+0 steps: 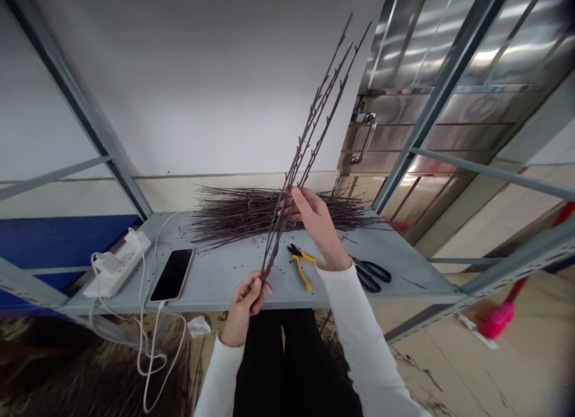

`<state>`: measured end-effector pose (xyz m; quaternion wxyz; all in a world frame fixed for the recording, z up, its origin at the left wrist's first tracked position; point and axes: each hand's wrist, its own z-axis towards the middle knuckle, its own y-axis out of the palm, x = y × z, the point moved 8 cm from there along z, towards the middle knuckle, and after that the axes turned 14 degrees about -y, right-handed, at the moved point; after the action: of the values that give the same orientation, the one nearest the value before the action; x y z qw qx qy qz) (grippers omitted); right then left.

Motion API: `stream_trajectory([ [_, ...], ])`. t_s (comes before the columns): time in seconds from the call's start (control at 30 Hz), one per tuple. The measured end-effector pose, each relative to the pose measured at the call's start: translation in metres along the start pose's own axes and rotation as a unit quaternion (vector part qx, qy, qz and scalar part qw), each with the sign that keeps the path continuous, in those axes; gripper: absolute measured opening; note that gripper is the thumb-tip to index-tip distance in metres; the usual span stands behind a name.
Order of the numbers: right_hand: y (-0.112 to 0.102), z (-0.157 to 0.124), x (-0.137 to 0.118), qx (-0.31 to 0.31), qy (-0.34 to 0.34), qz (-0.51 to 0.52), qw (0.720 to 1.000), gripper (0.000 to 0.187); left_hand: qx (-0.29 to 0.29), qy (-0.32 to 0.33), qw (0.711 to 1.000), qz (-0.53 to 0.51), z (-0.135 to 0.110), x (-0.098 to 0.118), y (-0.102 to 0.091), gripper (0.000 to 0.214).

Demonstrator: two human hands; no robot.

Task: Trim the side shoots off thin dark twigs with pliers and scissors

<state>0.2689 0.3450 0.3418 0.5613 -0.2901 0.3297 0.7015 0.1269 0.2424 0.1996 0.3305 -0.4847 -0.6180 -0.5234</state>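
A small bunch of thin dark budded twigs rises upward from my hands. My left hand is shut around their lower ends, just above the shelf's front edge. Higher up, my right hand grips the same bunch between thumb and fingers. Behind it, a loose heap of similar dark twigs lies across the grey metal shelf. Yellow-handled pliers lie below my right hand, and black-handled scissors lie to the right of my right wrist.
A black smartphone and a white power strip with white cables sit at the shelf's left. Grey metal uprights frame the shelf. A steel door with a handle stands right. Twig debris litters the floor.
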Motion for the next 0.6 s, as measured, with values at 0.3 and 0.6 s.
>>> stream_trajectory([
  [0.3,0.016,-0.056,0.028,-0.034,0.062,0.035,0.997,0.033,-0.014,-0.022,0.999,0.039,0.001,-0.011,-0.002,0.045],
  [0.6,0.019,-0.087,0.032,0.051,0.062,-0.169,0.982,0.032,0.254,0.162,0.928,0.219,-0.021,-0.006,-0.031,0.026],
])
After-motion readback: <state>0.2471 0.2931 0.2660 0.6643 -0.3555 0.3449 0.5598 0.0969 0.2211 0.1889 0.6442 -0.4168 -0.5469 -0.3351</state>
